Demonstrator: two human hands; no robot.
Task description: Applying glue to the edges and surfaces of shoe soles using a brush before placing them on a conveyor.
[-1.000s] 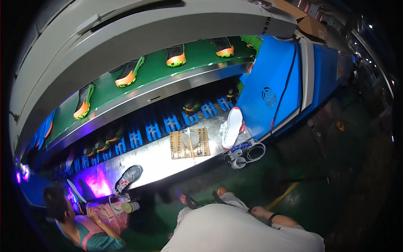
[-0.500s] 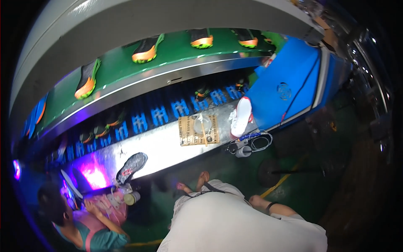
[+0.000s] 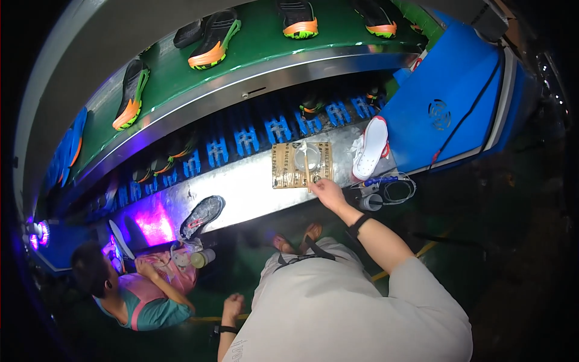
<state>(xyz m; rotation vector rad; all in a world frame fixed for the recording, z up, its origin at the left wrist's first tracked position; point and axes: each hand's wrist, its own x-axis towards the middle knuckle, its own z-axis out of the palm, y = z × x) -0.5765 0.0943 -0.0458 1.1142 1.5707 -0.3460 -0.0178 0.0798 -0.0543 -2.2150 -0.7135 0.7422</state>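
My right hand [image 3: 329, 193] reaches out to the bench, fingertips pinched at the near end of a wooden-handled brush [image 3: 307, 172]. That brush lies across a clear round dish [image 3: 309, 158] on a brown printed cardboard piece [image 3: 283, 175]. Down by my left side, my left hand [image 3: 233, 305] hangs low with its fingers curled, and nothing shows in it. A white sneaker sole with red edges [image 3: 370, 151] rests on the bench right of the cardboard. To the left lies a dark shoe sole [image 3: 202, 216].
A green conveyor [image 3: 259, 53] carries black-and-orange shoe parts above the metal bench [image 3: 241, 196]. Blue racks [image 3: 246, 141] line the bench's back. A blue machine panel [image 3: 443, 102] stands at right, near coiled cables [image 3: 401, 190]. A co-worker [image 3: 142, 295] sits at left, by a purple light.
My right hand has moved forward from beside my body to the brush handle. My left hand has come into view at my left side. The whole view has shifted.
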